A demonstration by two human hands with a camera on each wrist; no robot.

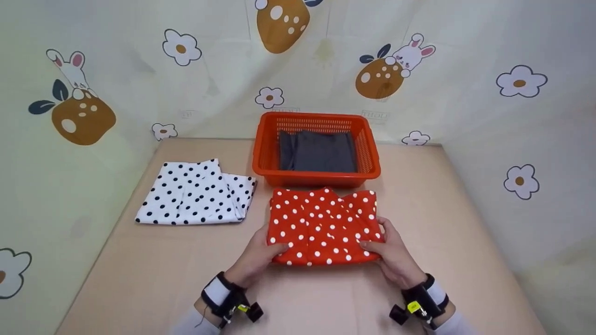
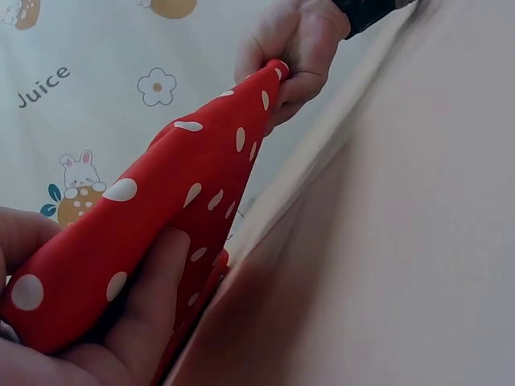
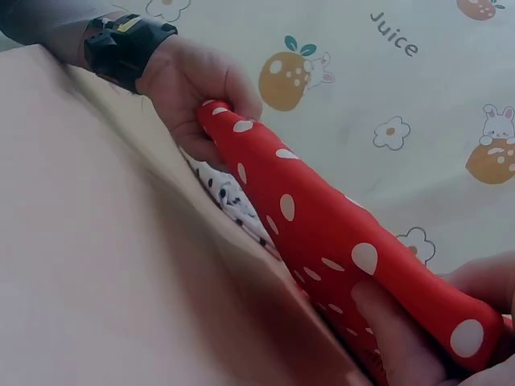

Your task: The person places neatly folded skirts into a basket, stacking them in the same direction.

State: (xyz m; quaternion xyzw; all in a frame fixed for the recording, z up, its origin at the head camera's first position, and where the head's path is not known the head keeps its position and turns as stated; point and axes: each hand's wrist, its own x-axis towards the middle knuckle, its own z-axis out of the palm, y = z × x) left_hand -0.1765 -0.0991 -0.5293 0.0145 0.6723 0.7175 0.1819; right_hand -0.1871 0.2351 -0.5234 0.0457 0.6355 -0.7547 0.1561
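A folded red cloth with white dots (image 1: 326,228) is held between both hands, just in front of the basket. My left hand (image 1: 256,256) grips its near left side, thumb on top and fingers underneath. At the opposite side my right hand (image 1: 393,256) pinches it the same way. Both wrist views show the cloth's near edge (image 2: 153,193) lifted off the table, with fingers beneath it. Behind it stands an orange-red plastic basket (image 1: 316,177) with folded dark grey cloth (image 1: 323,151) inside.
To the left on the table (image 1: 153,270) lies a folded white cloth with black dots (image 1: 191,195). A patterned curtain (image 1: 223,70) with bunnies and flowers hangs at the back and on both sides of the table.
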